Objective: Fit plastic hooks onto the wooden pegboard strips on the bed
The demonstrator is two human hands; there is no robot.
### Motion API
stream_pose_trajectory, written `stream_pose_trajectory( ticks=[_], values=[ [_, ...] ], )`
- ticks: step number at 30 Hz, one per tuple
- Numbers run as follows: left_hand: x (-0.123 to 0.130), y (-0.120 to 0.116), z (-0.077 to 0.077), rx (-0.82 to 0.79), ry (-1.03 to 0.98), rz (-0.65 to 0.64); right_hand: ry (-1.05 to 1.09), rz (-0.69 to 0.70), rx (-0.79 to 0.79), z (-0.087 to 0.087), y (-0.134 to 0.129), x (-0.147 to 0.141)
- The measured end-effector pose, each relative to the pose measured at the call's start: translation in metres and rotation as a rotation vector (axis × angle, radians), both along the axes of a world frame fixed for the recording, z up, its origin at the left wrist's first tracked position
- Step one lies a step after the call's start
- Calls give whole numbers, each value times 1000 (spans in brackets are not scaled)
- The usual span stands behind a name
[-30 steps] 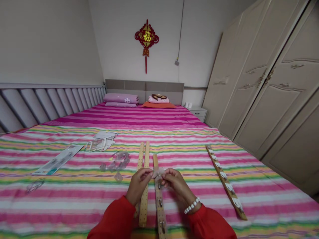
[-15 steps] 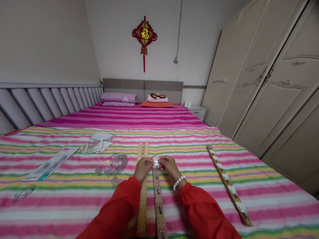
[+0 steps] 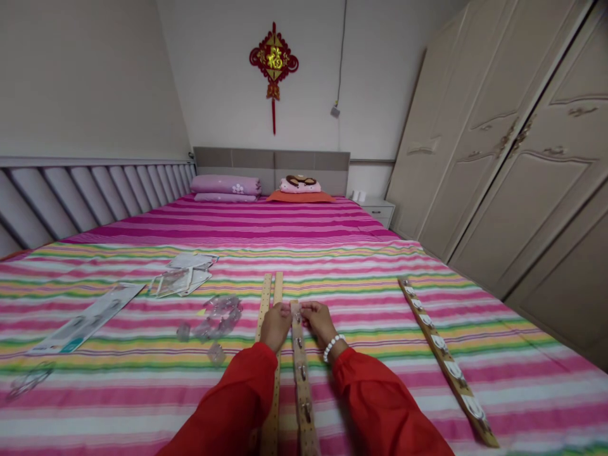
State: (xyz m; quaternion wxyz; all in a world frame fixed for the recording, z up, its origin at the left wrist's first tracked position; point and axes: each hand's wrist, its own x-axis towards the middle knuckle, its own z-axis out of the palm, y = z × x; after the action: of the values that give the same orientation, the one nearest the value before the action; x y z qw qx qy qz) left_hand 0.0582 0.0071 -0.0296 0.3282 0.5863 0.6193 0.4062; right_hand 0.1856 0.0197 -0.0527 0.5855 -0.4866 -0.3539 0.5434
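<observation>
A narrow wooden strip [image 3: 303,386] with several metal hooks along it lies lengthwise in front of me. At its far end, my left hand [image 3: 277,324] is closed, thumb and fingers pressed together by the left edge. Across from it my right hand [image 3: 319,322], with a white bead bracelet [image 3: 334,346] at the wrist, pinches close to the right edge. Whatever either pinch holds is too small to see. Left of the strip lie two pale wooden strips with rows of holes, one of them a perforated strip [image 3: 265,303] partly covered by my left hand and sleeve.
Clear plastic pieces [image 3: 219,318] lie to the left, near some flat packets [image 3: 185,275] and a long package [image 3: 88,320]. Thin wire-like loops [image 3: 31,379] are at the far left. Another wooden strip [image 3: 444,364] with white-backed pieces lies right on the striped sheet [image 3: 370,297].
The white piece that both hands held over the strip's far end no longer shows there. My hands now sit at either side of that end. The view has shifted slightly.
</observation>
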Motion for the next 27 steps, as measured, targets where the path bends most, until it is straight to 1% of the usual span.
stream_pose_trajectory(
  ticks=[5,12,17,22,27],
  values=[
    [0,-2,-3,14,160,-20,2,-7,-13,-5,2,-1],
    [2,-6,-6,59,258,-25,-14,-9,-38,-10,6,-3],
    [2,-8,-10,149,324,-87,-28,-15,-43,-18,11,-5],
    [0,-7,-16,225,416,-108,-29,-23,-31,-25,11,-5],
    [-4,-5,-16,216,586,-186,-13,22,-5,-26,4,-1]
  ],
)
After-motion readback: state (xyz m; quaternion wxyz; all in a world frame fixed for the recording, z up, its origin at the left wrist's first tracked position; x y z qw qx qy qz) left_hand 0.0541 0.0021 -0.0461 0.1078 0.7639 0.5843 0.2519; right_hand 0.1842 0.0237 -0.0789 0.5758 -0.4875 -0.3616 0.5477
